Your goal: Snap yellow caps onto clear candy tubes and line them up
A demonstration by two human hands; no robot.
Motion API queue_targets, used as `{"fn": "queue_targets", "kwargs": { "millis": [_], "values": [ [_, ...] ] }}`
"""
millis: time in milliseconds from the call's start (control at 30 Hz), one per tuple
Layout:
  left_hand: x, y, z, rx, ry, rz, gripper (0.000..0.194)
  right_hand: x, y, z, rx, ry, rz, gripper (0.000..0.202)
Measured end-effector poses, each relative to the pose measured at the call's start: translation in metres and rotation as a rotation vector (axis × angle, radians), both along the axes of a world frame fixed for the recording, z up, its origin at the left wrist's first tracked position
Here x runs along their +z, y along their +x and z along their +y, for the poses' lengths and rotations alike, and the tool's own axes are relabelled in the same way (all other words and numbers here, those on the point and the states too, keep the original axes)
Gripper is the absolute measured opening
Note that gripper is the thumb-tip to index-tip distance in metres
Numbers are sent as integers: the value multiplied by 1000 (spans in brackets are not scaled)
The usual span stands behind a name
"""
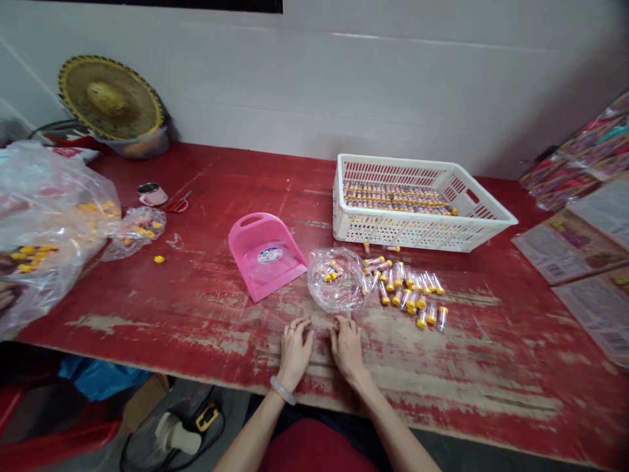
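Note:
My left hand (295, 347) rests on the worn red table near its front edge, fingers apart and nothing held. Beside it, my right hand (346, 346) also lies on the table with its fingers spread and holds nothing. Just beyond both hands is a clear plastic bag (339, 296) with a few yellow-capped tubes in it. Several loose clear tubes with yellow caps (405, 298) are scattered to the right of the bag. A pink dustpan-like scoop (269, 265) lies beyond my left hand. Behind the loose tubes stands a white slotted crate (407, 229) holding rows of such tubes.
Large clear bags (59, 196) with yellow pieces cover the left end, where part of another person's hand (6, 295) shows. Red scissors (179, 204), a pink cup (152, 195) and a woven hat (111, 98) are back left. Printed cards (570, 242) lie at the right.

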State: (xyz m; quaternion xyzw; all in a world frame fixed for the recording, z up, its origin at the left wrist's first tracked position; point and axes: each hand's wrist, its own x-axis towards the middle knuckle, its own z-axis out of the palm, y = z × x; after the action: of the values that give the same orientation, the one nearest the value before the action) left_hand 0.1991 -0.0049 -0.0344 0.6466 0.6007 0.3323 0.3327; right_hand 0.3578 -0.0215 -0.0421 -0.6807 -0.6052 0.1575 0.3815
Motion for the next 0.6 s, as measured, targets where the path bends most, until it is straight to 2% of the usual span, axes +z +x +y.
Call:
{"fn": "queue_targets", "kwargs": {
  "millis": [167,267,367,500,600],
  "values": [
    [13,15,-5,-104,-225,-315,28,12,1,3,-86,-226,774,51],
    [23,23,-9,-108,-273,-419,30,17,2,4,-144,-308,1026,59],
    [30,24,-10,-96,-265,-463,28,18,4,1,-131,-333,1116,59],
    [33,20,-7,-69,-276,-475,27,21,7,-3,-55,-348,1110,56],
    [32,17,-4,-52,-278,-480,26,27,8,-4,-45,-287,1071,56]
  ]
}}
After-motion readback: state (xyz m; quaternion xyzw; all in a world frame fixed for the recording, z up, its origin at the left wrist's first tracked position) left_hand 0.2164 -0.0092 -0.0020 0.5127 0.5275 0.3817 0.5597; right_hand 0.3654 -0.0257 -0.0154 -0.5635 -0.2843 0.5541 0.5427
